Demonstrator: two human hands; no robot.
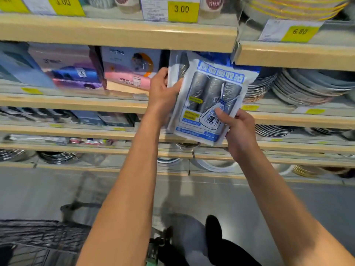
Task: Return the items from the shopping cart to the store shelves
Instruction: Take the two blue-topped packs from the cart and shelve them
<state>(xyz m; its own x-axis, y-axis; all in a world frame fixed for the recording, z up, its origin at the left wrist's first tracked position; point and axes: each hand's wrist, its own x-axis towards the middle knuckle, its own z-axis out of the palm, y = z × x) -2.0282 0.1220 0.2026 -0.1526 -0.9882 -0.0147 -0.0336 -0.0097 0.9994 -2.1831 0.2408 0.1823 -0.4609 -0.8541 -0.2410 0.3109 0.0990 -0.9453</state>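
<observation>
Head view: both hands up at the shelf [119, 38].
Right hand [238, 133] and left hand [163, 95] both grasp the pack [209, 104].

I had both bare forearms stretched up and forward. My left hand [161, 91] curled with its fingers hidden, while my right hand [238, 131] pinched, thumb pressed on top.

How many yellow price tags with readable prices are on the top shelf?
3. One reading 3.00 at the far left, one reading 3.00 in the middle, one reading 6.80 at the right. A cut-off yellow tag in the corner is unreadable.
</observation>
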